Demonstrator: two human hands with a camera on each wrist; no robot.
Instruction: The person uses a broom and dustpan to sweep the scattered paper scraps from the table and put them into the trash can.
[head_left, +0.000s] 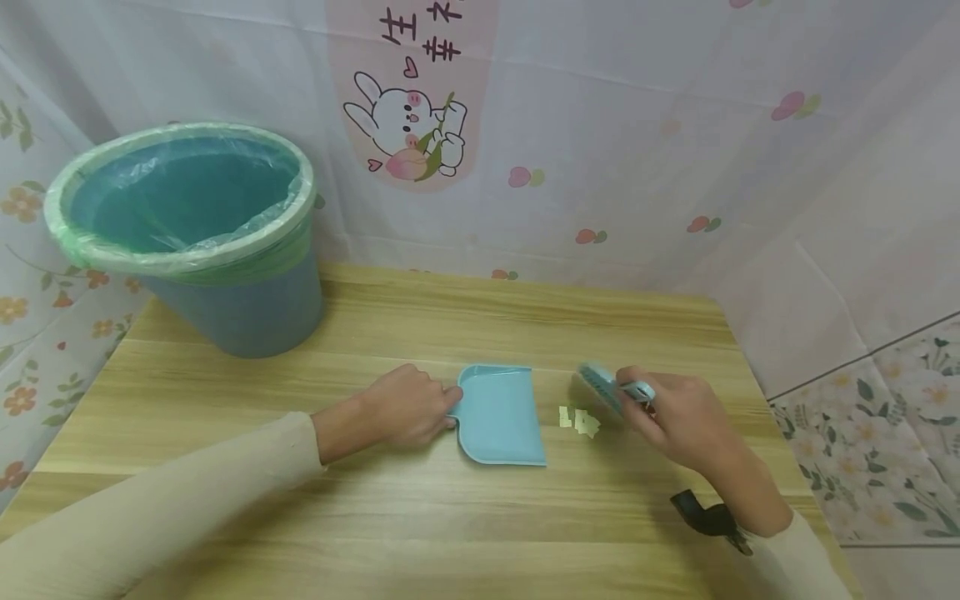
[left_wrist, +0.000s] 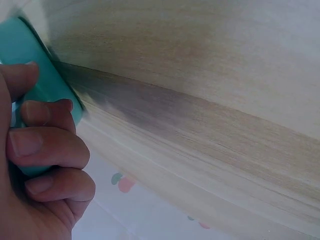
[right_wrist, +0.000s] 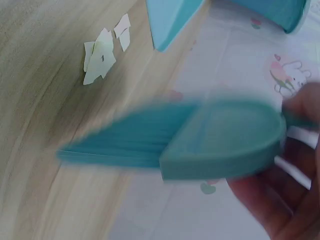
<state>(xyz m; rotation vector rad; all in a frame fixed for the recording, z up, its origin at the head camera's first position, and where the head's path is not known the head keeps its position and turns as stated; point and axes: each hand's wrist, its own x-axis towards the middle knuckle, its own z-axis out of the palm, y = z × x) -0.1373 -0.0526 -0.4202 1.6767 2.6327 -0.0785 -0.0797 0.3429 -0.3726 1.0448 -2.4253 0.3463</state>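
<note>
My left hand point(head_left: 415, 406) grips the handle of a light blue dustpan point(head_left: 498, 417), which lies on the table with its straight edge facing right. In the left wrist view the curled fingers point(left_wrist: 47, 145) wrap the handle. My right hand point(head_left: 686, 417) holds a small blue hand brush point(head_left: 600, 385) by its handle, bristles angled down. Blurred in the right wrist view, the brush point(right_wrist: 215, 140) shows its fanned bristles. Between dustpan and brush lie torn scraps of pale paper point(head_left: 586, 423), grouped in two small clusters a little right of the dustpan's edge.
A blue bucket point(head_left: 247, 312) lined with a clear bag stands at the table's back left. The wooden table point(head_left: 420, 533) ends at a patterned curtain point(head_left: 600, 150) behind. A black strap point(head_left: 705, 515) hangs at my right wrist.
</note>
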